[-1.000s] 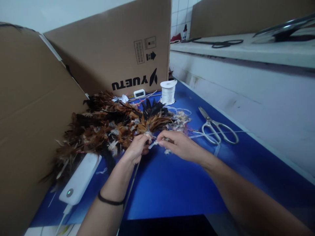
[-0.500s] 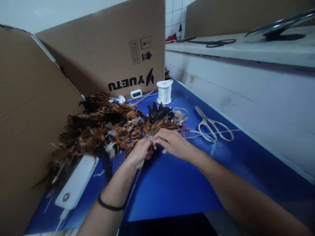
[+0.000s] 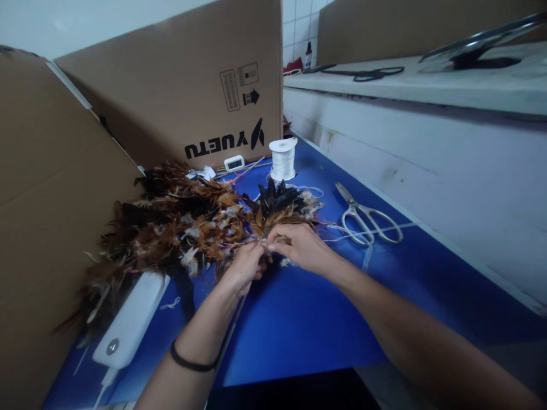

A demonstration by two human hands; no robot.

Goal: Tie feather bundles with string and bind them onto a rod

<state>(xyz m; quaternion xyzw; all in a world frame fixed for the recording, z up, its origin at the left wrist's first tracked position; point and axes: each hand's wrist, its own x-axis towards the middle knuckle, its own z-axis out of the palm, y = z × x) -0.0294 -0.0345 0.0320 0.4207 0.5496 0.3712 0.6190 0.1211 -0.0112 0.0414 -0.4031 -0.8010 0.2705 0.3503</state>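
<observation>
A small bundle of brown and black feathers (image 3: 277, 208) fans out over the blue table top (image 3: 299, 319). My left hand (image 3: 245, 265) pinches the bundle's quill end from the left. My right hand (image 3: 297, 246) is closed on the same end from the right, fingertips touching the left hand's. A thin white thread (image 3: 367, 232) runs from the hands to the right, across the scissors. A large heap of brown feathers (image 3: 171, 228) lies just left of the hands.
Metal scissors (image 3: 367, 219) lie right of the hands. A white thread spool (image 3: 282, 159) stands behind. A white power bank (image 3: 130, 319) lies near left. Cardboard boxes (image 3: 179, 85) wall off the left and back. A white ledge (image 3: 427, 114) rises on the right.
My hands came together: the right hand slid left until its fingertips met the left hand at the bundle's quill end. The view drifted slightly.
</observation>
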